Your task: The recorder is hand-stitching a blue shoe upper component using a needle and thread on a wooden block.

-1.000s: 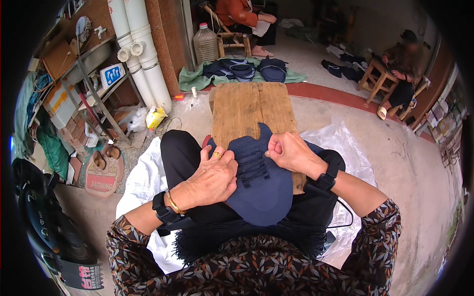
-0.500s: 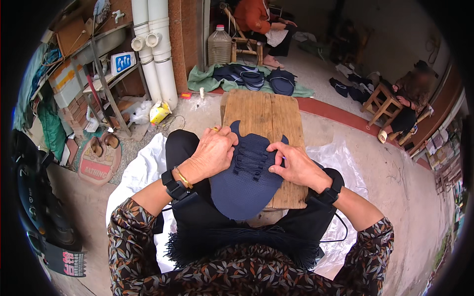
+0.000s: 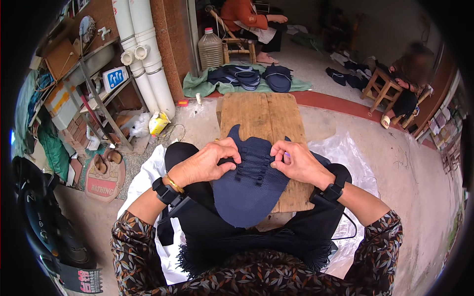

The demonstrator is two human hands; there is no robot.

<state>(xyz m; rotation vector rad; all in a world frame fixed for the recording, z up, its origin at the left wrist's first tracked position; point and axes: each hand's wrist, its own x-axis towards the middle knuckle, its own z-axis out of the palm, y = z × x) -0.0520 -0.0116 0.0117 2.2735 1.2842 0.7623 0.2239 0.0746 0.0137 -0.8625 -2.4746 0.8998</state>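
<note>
A dark navy shoe upper [image 3: 244, 204] lies over my lap and the near part of a wooden bench [image 3: 247, 106], its broad rounded end toward me and its pointed tabs away. Dark lacing [image 3: 251, 170] zigzags down its middle. At the left edge of the lacing, my left hand [image 3: 210, 162] pinches the upper between thumb and fingers. My right hand [image 3: 300, 164] grips the opposite edge, thumb and index finger pressed together. Something small and purple shows at the right fingers, too small to name. My fingertips partly hide the edges of the upper.
Several dark shoe pieces [image 3: 247, 78] rest on a green cloth [image 3: 197, 88] beyond the bench. White plastic sheeting [image 3: 340, 155] spreads around my legs. Two people [image 3: 247, 17] sit farther back, one by a wooden stool [image 3: 382, 90]. White pipes [image 3: 148, 64] stand at left.
My left hand has come down from the upper's far left tab to the lacing's edge. My right fingers have closed in beside the lacing. The view has shifted slightly.
</note>
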